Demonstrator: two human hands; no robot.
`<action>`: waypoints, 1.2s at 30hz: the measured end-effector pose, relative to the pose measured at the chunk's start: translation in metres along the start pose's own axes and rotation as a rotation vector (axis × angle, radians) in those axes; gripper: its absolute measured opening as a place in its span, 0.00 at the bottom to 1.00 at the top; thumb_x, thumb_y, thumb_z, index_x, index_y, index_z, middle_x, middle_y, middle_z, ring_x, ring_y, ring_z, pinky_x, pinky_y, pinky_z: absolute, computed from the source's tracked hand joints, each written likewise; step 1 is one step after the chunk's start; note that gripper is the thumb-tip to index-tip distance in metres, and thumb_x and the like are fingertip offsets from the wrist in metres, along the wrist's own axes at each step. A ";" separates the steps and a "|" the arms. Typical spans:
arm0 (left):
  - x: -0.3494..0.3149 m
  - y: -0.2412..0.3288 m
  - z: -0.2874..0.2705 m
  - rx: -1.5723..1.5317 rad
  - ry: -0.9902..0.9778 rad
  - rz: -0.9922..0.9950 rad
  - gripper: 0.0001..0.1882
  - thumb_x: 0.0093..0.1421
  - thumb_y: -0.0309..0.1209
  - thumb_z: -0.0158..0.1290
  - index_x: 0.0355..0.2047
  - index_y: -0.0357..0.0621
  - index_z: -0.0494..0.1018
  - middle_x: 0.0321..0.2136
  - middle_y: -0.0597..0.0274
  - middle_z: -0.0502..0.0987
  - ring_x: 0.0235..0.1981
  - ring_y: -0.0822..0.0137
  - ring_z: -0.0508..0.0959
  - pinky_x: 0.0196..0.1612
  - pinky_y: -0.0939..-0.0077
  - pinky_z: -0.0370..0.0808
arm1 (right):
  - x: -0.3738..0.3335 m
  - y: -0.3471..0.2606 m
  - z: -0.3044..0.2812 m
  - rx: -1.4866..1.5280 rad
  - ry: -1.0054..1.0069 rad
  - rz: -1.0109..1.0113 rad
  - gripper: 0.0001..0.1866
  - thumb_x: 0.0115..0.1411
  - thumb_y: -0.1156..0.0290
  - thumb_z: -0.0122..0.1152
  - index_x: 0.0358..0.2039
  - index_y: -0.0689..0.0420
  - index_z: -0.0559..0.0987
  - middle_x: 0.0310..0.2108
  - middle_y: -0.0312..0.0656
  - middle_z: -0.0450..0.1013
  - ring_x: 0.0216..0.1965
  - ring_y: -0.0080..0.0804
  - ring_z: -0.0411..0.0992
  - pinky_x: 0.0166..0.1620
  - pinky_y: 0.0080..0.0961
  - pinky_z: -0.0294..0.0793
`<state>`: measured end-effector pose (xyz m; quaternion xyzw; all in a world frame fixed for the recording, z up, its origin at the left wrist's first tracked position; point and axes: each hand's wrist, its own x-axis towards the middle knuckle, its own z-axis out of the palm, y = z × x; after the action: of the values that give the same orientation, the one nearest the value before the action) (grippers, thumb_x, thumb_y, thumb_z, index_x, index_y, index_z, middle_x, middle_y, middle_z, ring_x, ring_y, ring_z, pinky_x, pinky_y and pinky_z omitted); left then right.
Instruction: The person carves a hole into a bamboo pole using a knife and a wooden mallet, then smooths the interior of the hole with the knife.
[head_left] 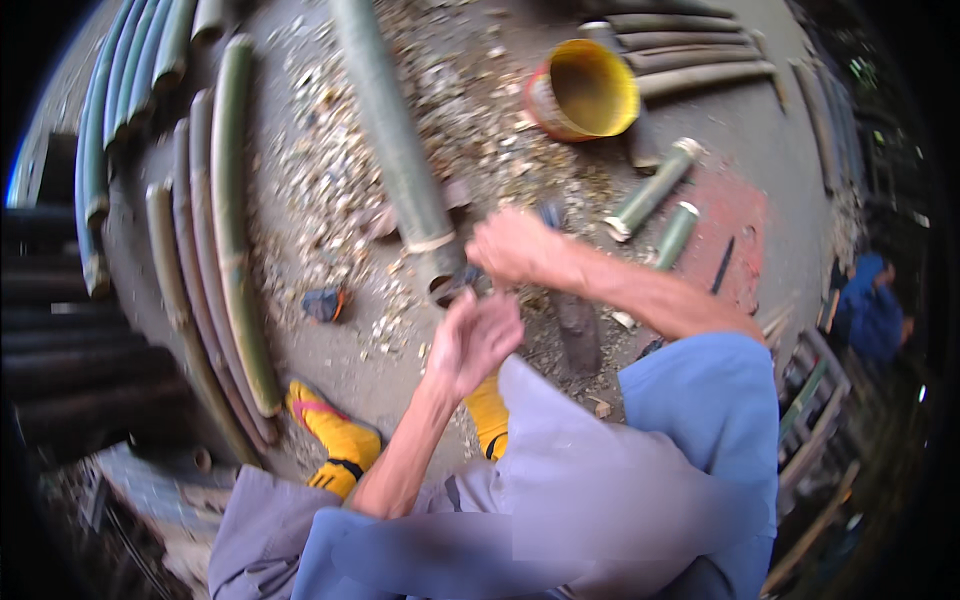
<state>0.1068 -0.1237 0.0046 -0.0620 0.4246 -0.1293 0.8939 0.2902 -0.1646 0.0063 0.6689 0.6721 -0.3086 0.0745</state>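
Note:
A long, thick green bamboo pole [395, 140] slants toward me from the far side, its hollow near end just beyond my hands. My left hand [475, 345] is raised below that end, slightly blurred, with its fingers stretched out and nothing visible in it. Close beside the pole's end, my right hand [512, 245] is closed, the fingers curled in. Whatever it may hold is hidden. The two hands are near each other. Behind my right wrist, a brownish block-like piece [578, 335] stands on the ground.
Wood chips [340, 150] cover the ground around the pole. Bamboo poles [232, 230] lie at left. A yellow-and-red bucket [590, 95] stands at the far right. Short bamboo pieces [655, 190] lie near a red board [735, 225] bearing a dark slim tool [723, 265]. A person in blue [872, 305] is at right.

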 end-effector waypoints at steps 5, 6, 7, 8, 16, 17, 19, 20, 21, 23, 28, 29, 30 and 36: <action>-0.012 -0.026 -0.043 0.927 0.165 -0.039 0.10 0.62 0.32 0.49 0.40 0.39 0.72 0.37 0.56 0.78 0.35 0.68 0.78 0.39 0.74 0.77 | -0.136 -0.067 0.098 0.897 0.335 0.476 0.18 0.46 0.68 0.59 0.37 0.63 0.75 0.24 0.55 0.74 0.31 0.55 0.75 0.35 0.46 0.74; -0.008 -0.025 -0.051 0.969 0.168 0.053 0.09 0.62 0.30 0.49 0.40 0.39 0.72 0.36 0.57 0.78 0.34 0.69 0.78 0.38 0.75 0.77 | -0.152 -0.067 0.105 0.971 0.497 0.681 0.18 0.48 0.67 0.58 0.37 0.64 0.74 0.25 0.56 0.74 0.31 0.55 0.74 0.36 0.45 0.73; -0.005 -0.022 -0.057 1.005 0.173 0.151 0.08 0.62 0.29 0.49 0.39 0.39 0.72 0.35 0.59 0.78 0.33 0.71 0.78 0.37 0.77 0.77 | -0.168 -0.066 0.112 1.036 0.658 0.881 0.18 0.49 0.67 0.58 0.38 0.65 0.72 0.27 0.56 0.73 0.31 0.56 0.73 0.37 0.45 0.72; -0.001 -0.020 -0.054 1.007 0.162 0.213 0.08 0.62 0.28 0.49 0.39 0.39 0.72 0.34 0.59 0.78 0.31 0.72 0.78 0.36 0.79 0.76 | -0.189 -0.056 0.138 0.918 0.820 1.050 0.18 0.51 0.67 0.57 0.39 0.65 0.71 0.27 0.56 0.72 0.30 0.55 0.72 0.37 0.45 0.71; 0.008 0.010 -0.010 1.100 0.117 0.485 0.09 0.61 0.29 0.52 0.40 0.39 0.72 0.34 0.62 0.78 0.29 0.76 0.76 0.34 0.82 0.74 | -0.286 0.051 0.226 0.769 0.572 1.819 0.26 0.54 0.61 0.60 0.48 0.64 0.66 0.44 0.62 0.68 0.43 0.55 0.70 0.44 0.46 0.70; 0.006 0.012 -0.009 1.103 0.127 0.504 0.09 0.61 0.29 0.52 0.40 0.39 0.72 0.34 0.62 0.78 0.29 0.76 0.76 0.34 0.82 0.74 | -0.283 0.051 0.227 0.540 0.624 1.806 0.29 0.54 0.60 0.60 0.51 0.63 0.65 0.46 0.62 0.67 0.45 0.55 0.69 0.45 0.46 0.69; 0.001 0.012 -0.015 1.094 0.133 0.528 0.09 0.61 0.29 0.52 0.40 0.39 0.72 0.34 0.62 0.78 0.29 0.76 0.76 0.34 0.82 0.74 | -0.274 0.042 0.234 0.087 0.718 1.730 0.34 0.54 0.56 0.62 0.56 0.61 0.63 0.51 0.61 0.65 0.50 0.55 0.67 0.47 0.46 0.68; 0.000 0.012 -0.018 1.087 0.142 0.550 0.08 0.61 0.29 0.52 0.40 0.39 0.72 0.33 0.62 0.78 0.29 0.76 0.76 0.34 0.82 0.74 | -0.259 0.035 0.230 0.183 0.737 1.713 0.43 0.52 0.53 0.65 0.62 0.59 0.57 0.56 0.60 0.61 0.55 0.56 0.63 0.51 0.44 0.66; -0.001 0.012 -0.021 1.074 0.172 0.555 0.08 0.61 0.29 0.52 0.40 0.39 0.72 0.33 0.62 0.78 0.29 0.76 0.76 0.34 0.82 0.74 | -0.239 0.023 0.221 0.382 0.767 1.700 0.44 0.51 0.53 0.66 0.62 0.59 0.56 0.56 0.60 0.61 0.56 0.56 0.63 0.53 0.43 0.65; -0.005 0.005 -0.031 1.037 0.228 0.553 0.08 0.61 0.29 0.52 0.39 0.40 0.72 0.33 0.62 0.78 0.29 0.76 0.76 0.34 0.82 0.74 | -0.206 -0.003 0.209 0.774 0.787 1.653 0.47 0.50 0.53 0.67 0.63 0.59 0.53 0.56 0.60 0.60 0.56 0.55 0.62 0.56 0.41 0.63; -0.006 -0.023 -0.040 1.008 0.205 0.487 0.09 0.60 0.27 0.53 0.40 0.38 0.73 0.34 0.60 0.79 0.29 0.75 0.76 0.34 0.82 0.75 | -0.205 -0.002 0.253 1.148 1.267 1.515 0.34 0.48 0.66 0.64 0.53 0.63 0.63 0.43 0.52 0.68 0.41 0.43 0.72 0.44 0.38 0.72; -0.008 -0.023 -0.042 1.008 0.213 0.485 0.09 0.60 0.27 0.53 0.40 0.38 0.73 0.33 0.61 0.79 0.30 0.75 0.76 0.34 0.81 0.75 | -0.202 -0.003 0.245 1.464 1.310 1.469 0.30 0.47 0.69 0.63 0.50 0.63 0.65 0.39 0.49 0.70 0.36 0.41 0.74 0.40 0.37 0.75; -0.011 -0.024 -0.042 1.006 0.215 0.479 0.09 0.60 0.28 0.53 0.40 0.38 0.73 0.33 0.61 0.79 0.30 0.75 0.77 0.34 0.81 0.75 | -0.198 -0.012 0.236 1.637 1.512 1.326 0.21 0.49 0.71 0.61 0.44 0.62 0.68 0.29 0.42 0.71 0.21 0.34 0.73 0.23 0.27 0.76; -0.004 0.004 0.000 0.739 -0.058 0.410 0.29 0.57 0.38 0.58 0.55 0.38 0.64 0.45 0.54 0.75 0.41 0.68 0.76 0.48 0.71 0.73 | -0.172 -0.098 0.099 2.160 0.845 0.557 0.24 0.43 0.62 0.65 0.36 0.65 0.72 0.22 0.45 0.73 0.21 0.32 0.73 0.23 0.25 0.74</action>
<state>0.1056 -0.1192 0.0066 0.3448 0.3277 -0.0904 0.8749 0.1831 -0.3537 0.0459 0.5572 -0.1323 -0.4430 -0.6898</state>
